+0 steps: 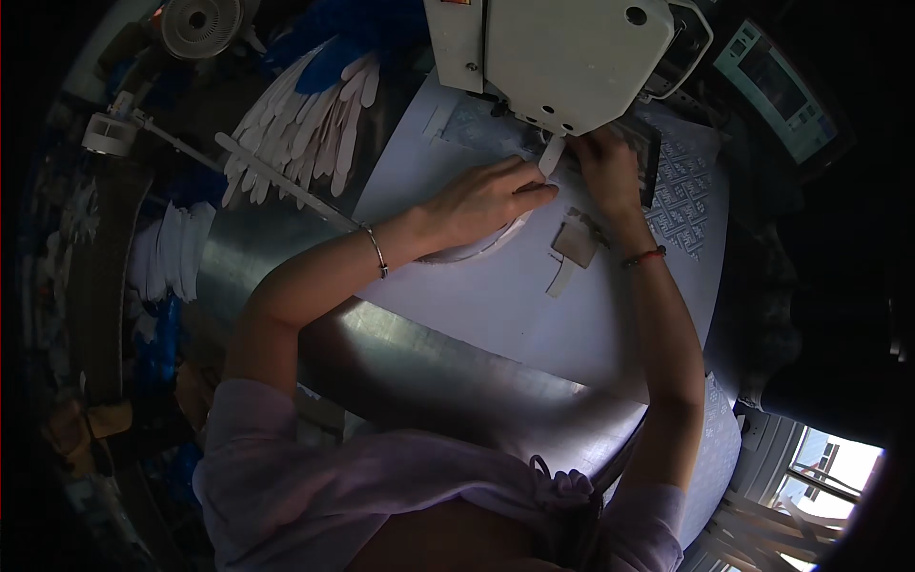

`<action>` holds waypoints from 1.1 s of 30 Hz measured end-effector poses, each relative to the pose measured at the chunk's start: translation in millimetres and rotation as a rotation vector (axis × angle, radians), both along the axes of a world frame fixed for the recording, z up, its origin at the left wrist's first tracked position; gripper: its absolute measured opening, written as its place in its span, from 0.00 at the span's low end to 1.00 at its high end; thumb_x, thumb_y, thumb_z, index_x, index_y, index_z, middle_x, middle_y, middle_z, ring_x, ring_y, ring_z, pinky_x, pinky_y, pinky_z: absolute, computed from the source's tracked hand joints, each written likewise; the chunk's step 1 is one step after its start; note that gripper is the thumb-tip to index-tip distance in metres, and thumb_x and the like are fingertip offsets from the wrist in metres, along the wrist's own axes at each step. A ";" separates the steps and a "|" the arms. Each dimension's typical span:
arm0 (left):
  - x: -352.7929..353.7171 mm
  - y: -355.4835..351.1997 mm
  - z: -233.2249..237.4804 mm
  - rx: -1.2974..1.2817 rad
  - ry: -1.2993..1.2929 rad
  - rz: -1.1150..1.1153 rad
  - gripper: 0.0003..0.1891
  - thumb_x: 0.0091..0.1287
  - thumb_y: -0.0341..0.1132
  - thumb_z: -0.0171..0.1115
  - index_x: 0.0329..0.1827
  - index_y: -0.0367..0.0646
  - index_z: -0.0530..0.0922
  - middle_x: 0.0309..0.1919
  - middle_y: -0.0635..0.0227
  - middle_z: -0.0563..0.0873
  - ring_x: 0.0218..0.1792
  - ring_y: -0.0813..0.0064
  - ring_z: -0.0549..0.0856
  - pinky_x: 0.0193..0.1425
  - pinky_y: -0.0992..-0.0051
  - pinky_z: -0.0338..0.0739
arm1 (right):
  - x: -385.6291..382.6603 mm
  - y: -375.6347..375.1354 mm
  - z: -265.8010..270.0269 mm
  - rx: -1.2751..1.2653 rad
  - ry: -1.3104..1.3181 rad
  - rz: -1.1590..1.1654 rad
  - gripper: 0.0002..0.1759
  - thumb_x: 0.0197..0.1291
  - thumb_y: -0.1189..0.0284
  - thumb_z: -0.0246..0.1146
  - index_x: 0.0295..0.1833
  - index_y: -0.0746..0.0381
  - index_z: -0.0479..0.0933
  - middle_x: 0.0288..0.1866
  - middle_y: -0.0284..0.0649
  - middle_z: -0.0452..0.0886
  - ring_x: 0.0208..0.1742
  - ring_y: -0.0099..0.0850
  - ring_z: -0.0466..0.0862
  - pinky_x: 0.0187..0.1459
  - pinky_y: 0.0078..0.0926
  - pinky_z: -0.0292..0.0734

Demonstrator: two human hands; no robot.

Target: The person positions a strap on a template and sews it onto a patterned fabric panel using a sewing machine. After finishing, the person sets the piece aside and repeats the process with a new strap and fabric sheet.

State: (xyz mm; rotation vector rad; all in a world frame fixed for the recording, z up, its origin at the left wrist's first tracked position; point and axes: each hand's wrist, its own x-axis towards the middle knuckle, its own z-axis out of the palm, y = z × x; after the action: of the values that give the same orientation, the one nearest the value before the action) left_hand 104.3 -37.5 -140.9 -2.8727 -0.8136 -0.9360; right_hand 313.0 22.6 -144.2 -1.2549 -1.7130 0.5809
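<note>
Below the head of a large pale machine [572,57], both of my hands are at work on a white sheet-covered table [496,324]. My left hand [491,200] has its fingers pressed together at a pale strip [552,154] under the machine head. A curved white band [477,250] runs beneath that hand. My right hand [608,172] reaches under the machine's right side, its fingertips in shadow, so what they touch is hidden. Between my hands lies a small brown piece [576,240] with a pale tab [560,278].
Many pale strips [305,124] hang in a fan at the upper left, beside a metal arm [286,186]. More white pieces [173,250] are stacked at left. A lit screen [777,91] stands upper right, a fan [200,21] upper left.
</note>
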 end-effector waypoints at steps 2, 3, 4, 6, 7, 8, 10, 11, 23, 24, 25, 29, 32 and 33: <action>-1.2 0.6 0.8 -0.042 0.006 0.034 0.18 0.59 0.23 0.63 0.54 0.43 0.82 0.43 0.69 0.80 0.47 0.70 0.83 0.49 0.73 0.84 | 3.1 2.7 -5.0 0.281 -0.344 -0.001 0.11 0.59 0.74 0.66 0.48 0.57 0.86 0.38 0.40 0.88 0.36 0.37 0.86 0.43 0.34 0.79; -1.1 0.9 0.7 -0.051 0.002 0.039 0.18 0.59 0.23 0.63 0.54 0.43 0.82 0.43 0.69 0.80 0.47 0.70 0.83 0.49 0.73 0.84 | 4.6 1.6 -8.8 0.273 -0.348 0.006 0.11 0.59 0.74 0.66 0.48 0.57 0.86 0.38 0.40 0.88 0.36 0.37 0.86 0.43 0.34 0.79; -0.9 1.8 1.0 -0.049 0.009 0.046 0.18 0.60 0.23 0.63 0.54 0.42 0.83 0.43 0.69 0.80 0.46 0.70 0.83 0.49 0.73 0.84 | 5.8 -3.1 -8.8 0.353 -0.471 0.003 0.13 0.57 0.75 0.65 0.49 0.56 0.86 0.39 0.37 0.88 0.41 0.37 0.84 0.48 0.37 0.76; -0.4 3.3 2.0 -0.056 0.018 0.054 0.18 0.60 0.23 0.63 0.54 0.42 0.83 0.43 0.69 0.80 0.45 0.70 0.83 0.48 0.73 0.84 | 7.4 -10.1 -8.2 0.426 -0.592 0.004 0.15 0.55 0.76 0.65 0.49 0.55 0.86 0.40 0.35 0.88 0.46 0.37 0.83 0.53 0.39 0.73; 0.4 4.0 2.9 -0.060 -0.014 0.042 0.17 0.61 0.23 0.63 0.54 0.42 0.83 0.43 0.68 0.81 0.43 0.70 0.84 0.48 0.73 0.84 | 9.0 -12.3 -7.8 0.387 -0.559 0.019 0.16 0.54 0.75 0.65 0.50 0.54 0.86 0.42 0.33 0.87 0.49 0.36 0.81 0.55 0.40 0.70; 0.9 4.7 3.0 -0.064 -0.044 0.029 0.17 0.61 0.23 0.63 0.54 0.42 0.84 0.42 0.68 0.82 0.42 0.70 0.85 0.47 0.73 0.84 | 10.1 -13.3 -8.4 0.348 -0.525 0.031 0.17 0.54 0.75 0.65 0.50 0.53 0.86 0.44 0.31 0.87 0.52 0.34 0.79 0.57 0.42 0.67; 2.1 6.5 1.8 -0.098 -0.087 0.020 0.17 0.62 0.23 0.63 0.54 0.42 0.84 0.43 0.67 0.83 0.42 0.70 0.85 0.47 0.73 0.84 | 12.0 -11.6 -11.5 0.380 -0.522 0.034 0.17 0.54 0.75 0.65 0.51 0.53 0.85 0.45 0.31 0.86 0.52 0.34 0.79 0.55 0.41 0.68; 2.9 7.5 1.0 -0.123 -0.132 0.008 0.17 0.62 0.23 0.63 0.54 0.42 0.84 0.43 0.67 0.84 0.41 0.69 0.86 0.47 0.74 0.84 | 12.9 -10.9 -12.7 0.420 -0.521 0.032 0.18 0.54 0.75 0.65 0.52 0.52 0.85 0.46 0.31 0.85 0.51 0.34 0.79 0.54 0.41 0.69; 7.8 21.7 -0.5 0.013 -0.006 0.027 0.13 0.60 0.23 0.63 0.48 0.42 0.85 0.38 0.68 0.84 0.39 0.69 0.85 0.45 0.72 0.83 | 7.4 -13.0 -10.2 0.514 -0.678 -0.022 0.19 0.54 0.74 0.64 0.52 0.50 0.85 0.48 0.31 0.81 0.50 0.35 0.79 0.52 0.39 0.72; 8.6 23.0 -0.8 0.010 -0.004 0.026 0.13 0.60 0.23 0.63 0.48 0.42 0.85 0.38 0.68 0.84 0.39 0.69 0.85 0.45 0.72 0.83 | 7.5 -12.8 -11.3 0.510 -0.676 -0.022 0.19 0.54 0.74 0.64 0.52 0.50 0.85 0.48 0.31 0.81 0.50 0.35 0.79 0.52 0.39 0.72; 9.2 24.9 -1.5 0.020 -0.028 0.014 0.13 0.60 0.23 0.64 0.47 0.42 0.85 0.37 0.69 0.83 0.39 0.70 0.84 0.45 0.71 0.83 | 7.5 -12.9 -12.0 0.500 -0.673 -0.029 0.19 0.54 0.73 0.65 0.53 0.49 0.85 0.48 0.31 0.80 0.50 0.35 0.79 0.52 0.39 0.72; 9.8 31.8 -5.9 0.051 -0.079 -0.023 0.12 0.60 0.22 0.64 0.46 0.42 0.85 0.36 0.69 0.83 0.37 0.69 0.84 0.43 0.71 0.82 | 7.1 -13.4 -12.8 0.490 -0.619 -0.030 0.20 0.54 0.73 0.65 0.53 0.46 0.85 0.48 0.34 0.79 0.50 0.36 0.79 0.53 0.40 0.72; 9.7 32.6 -6.9 0.030 -0.106 -0.033 0.13 0.59 0.22 0.65 0.46 0.42 0.85 0.37 0.68 0.83 0.37 0.68 0.84 0.42 0.70 0.83 | 9.0 -13.3 -16.0 0.459 -0.635 -0.036 0.21 0.54 0.73 0.65 0.54 0.44 0.85 0.47 0.34 0.79 0.51 0.37 0.79 0.53 0.41 0.72; 9.2 32.0 -7.0 0.035 -0.108 -0.035 0.13 0.59 0.22 0.65 0.46 0.42 0.85 0.37 0.68 0.83 0.37 0.68 0.84 0.42 0.70 0.83 | 9.3 -14.2 -16.5 0.463 -0.637 -0.039 0.21 0.54 0.73 0.65 0.54 0.44 0.85 0.47 0.34 0.79 0.51 0.37 0.79 0.53 0.41 0.72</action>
State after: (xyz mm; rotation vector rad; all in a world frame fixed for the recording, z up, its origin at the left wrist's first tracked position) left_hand 113.4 -5.5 -147.9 -2.8367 -0.7486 -1.1056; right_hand 322.3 8.4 -160.7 -1.1894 -2.1653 -0.2774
